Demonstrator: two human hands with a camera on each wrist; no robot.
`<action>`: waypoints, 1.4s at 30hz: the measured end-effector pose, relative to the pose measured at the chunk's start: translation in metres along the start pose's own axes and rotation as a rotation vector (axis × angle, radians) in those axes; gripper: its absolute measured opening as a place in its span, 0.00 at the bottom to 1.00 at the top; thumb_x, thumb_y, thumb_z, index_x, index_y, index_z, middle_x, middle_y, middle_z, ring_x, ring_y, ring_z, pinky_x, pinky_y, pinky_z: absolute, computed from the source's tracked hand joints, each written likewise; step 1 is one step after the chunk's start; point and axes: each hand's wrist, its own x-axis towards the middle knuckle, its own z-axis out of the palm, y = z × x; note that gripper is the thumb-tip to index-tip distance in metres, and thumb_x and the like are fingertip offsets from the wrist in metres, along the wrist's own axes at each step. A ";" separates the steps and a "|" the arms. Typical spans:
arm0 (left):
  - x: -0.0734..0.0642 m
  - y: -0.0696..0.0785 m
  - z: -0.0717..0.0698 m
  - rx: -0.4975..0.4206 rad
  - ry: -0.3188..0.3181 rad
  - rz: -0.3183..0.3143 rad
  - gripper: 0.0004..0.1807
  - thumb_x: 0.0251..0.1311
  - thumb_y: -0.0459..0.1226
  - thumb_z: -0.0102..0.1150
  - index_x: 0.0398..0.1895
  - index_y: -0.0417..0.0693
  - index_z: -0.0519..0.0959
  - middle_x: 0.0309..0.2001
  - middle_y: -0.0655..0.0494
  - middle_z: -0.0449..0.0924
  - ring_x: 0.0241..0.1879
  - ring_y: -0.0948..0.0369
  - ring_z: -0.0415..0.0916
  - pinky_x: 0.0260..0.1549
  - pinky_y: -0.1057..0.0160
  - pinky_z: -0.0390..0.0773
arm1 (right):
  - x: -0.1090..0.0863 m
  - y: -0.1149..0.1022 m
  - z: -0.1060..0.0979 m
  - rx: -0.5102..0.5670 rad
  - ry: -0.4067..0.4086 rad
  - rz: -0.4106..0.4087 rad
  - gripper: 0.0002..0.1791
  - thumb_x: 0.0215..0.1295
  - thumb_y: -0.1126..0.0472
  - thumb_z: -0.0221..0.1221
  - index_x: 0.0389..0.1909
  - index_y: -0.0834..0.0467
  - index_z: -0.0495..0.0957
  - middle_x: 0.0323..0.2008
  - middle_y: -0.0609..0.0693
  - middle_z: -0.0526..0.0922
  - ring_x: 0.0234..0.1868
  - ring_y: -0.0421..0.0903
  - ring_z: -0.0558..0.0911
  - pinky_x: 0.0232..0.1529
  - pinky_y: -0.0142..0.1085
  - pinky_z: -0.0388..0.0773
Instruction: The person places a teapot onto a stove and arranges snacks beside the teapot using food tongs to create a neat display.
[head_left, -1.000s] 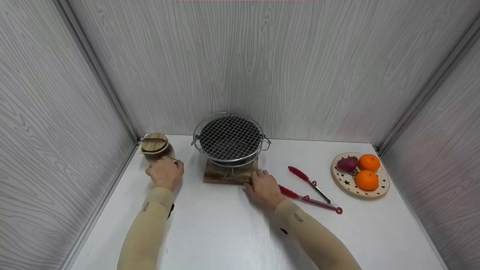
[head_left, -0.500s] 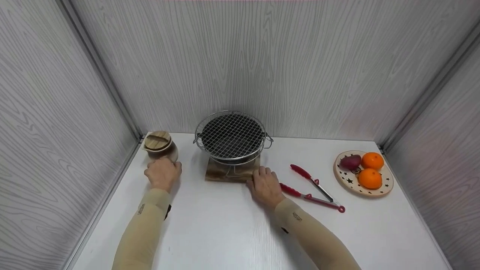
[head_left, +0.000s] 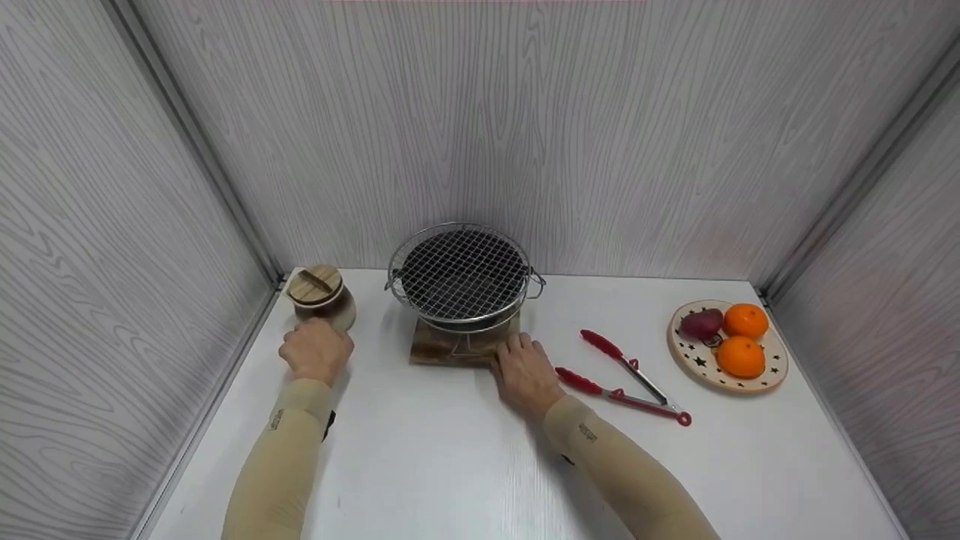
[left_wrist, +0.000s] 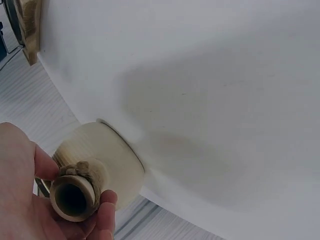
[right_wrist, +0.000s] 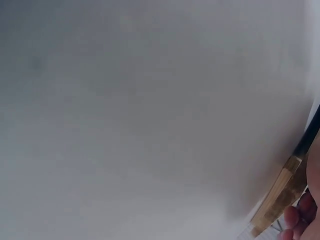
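In the head view my left hand (head_left: 317, 350) is at the near side of a small beige-brown side-handled teapot (head_left: 335, 312) with a wooden lid (head_left: 316, 285). The left wrist view shows its thumb and fingers curled round the teapot's hollow, twine-wrapped handle (left_wrist: 73, 198). My right hand (head_left: 527, 375) is at the right end of the wooden base (head_left: 439, 350) under a round tabletop grill (head_left: 463, 276). At that end, a dark bar (right_wrist: 308, 136) joins the base and runs under the hand; the fingertips look bent, though the palm hides most of the hold.
Red-tipped tongs (head_left: 634, 397) lie spread on the white table (head_left: 427, 457) to the right. Beyond them, a star-patterned plate (head_left: 731, 384) bears two orange fruits (head_left: 741, 357) and a purple one (head_left: 702, 324). Panelled walls (head_left: 465, 120) enclose the table at the back and sides.
The teapot has turned, its lid's bar going from level to slanting down rightward. My left hand has shifted slightly nearer with the handle. My right hand stays at the grill's base.
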 end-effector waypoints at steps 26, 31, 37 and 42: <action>0.008 -0.015 0.008 -0.091 0.005 0.041 0.16 0.75 0.33 0.52 0.46 0.23 0.81 0.44 0.24 0.88 0.46 0.31 0.91 0.44 0.35 0.91 | 0.008 0.018 0.000 0.089 0.038 -0.200 0.21 0.84 0.43 0.62 0.64 0.53 0.79 0.63 0.56 0.82 0.64 0.57 0.81 0.69 0.53 0.82; 0.008 -0.016 0.009 -0.091 0.008 0.021 0.19 0.73 0.33 0.52 0.50 0.18 0.78 0.47 0.19 0.86 0.49 0.28 0.89 0.46 0.33 0.90 | 0.006 0.020 0.003 0.036 0.029 -0.177 0.22 0.86 0.41 0.59 0.63 0.54 0.77 0.61 0.56 0.82 0.63 0.58 0.81 0.68 0.55 0.81; 0.006 -0.017 0.010 -0.097 0.026 -0.032 0.24 0.74 0.33 0.48 0.58 0.13 0.74 0.55 0.15 0.79 0.58 0.23 0.80 0.51 0.29 0.87 | 0.008 0.020 0.005 0.019 0.059 -0.197 0.19 0.87 0.44 0.58 0.61 0.55 0.79 0.60 0.57 0.83 0.61 0.57 0.81 0.64 0.53 0.81; 0.006 -0.021 0.010 -0.101 0.022 -0.031 0.23 0.74 0.32 0.49 0.58 0.13 0.74 0.56 0.16 0.77 0.59 0.24 0.78 0.53 0.31 0.86 | 0.009 0.019 0.001 0.053 0.024 -0.190 0.21 0.87 0.46 0.58 0.66 0.56 0.79 0.66 0.58 0.81 0.64 0.59 0.81 0.68 0.55 0.82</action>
